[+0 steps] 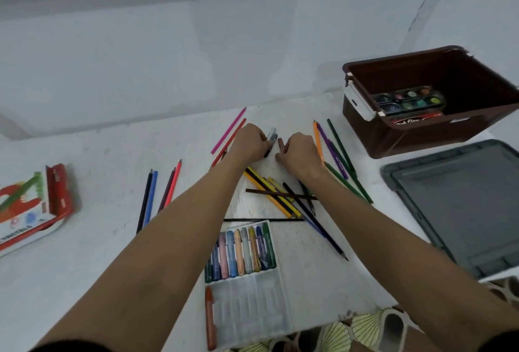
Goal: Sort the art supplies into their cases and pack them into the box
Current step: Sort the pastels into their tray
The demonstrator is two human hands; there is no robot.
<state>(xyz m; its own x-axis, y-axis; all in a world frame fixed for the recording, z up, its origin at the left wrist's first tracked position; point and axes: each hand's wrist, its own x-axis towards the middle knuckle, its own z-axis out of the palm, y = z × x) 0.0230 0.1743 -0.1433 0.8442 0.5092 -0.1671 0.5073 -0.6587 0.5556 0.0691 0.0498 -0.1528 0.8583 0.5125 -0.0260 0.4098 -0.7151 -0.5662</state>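
A white tabletop (pixel 84 253) carried the art supplies. At its far right stood a brown plastic box (pixel 429 132), open, with a watercolour palette (pixel 410 98) lying inside above a red-labelled case (pixel 415 119). Just beside the box, at the right edge, lay a grey lid (pixel 460 205), flat. At the left edge rested an opened pastel carton (pixel 31 205), white and red, its flap raised.

Near the front edge lay a clear crayon tray (pixel 252 306), its upper row filled with oil pastels (pixel 241 250) set side by side and a single orange pastel (pixel 210 320) in the lower left slot.

Loose coloured pencils were scattered across the middle: a crossed heap (pixel 280 197) between the forearms, a dark and a blue pencil (pixel 147 200) to the left, a pink pencil (pixel 228 130) further back, and green and purple ones (pixel 341 160) towards the box.

The left hand (pixel 248 142), fingers curled, gripped a dark-tipped pastel stick (pixel 271 140). The right hand (pixel 299 153), also curled, pinched a brown pastel stick (pixel 281 144). The two hands lay close together, well apart from the tray.
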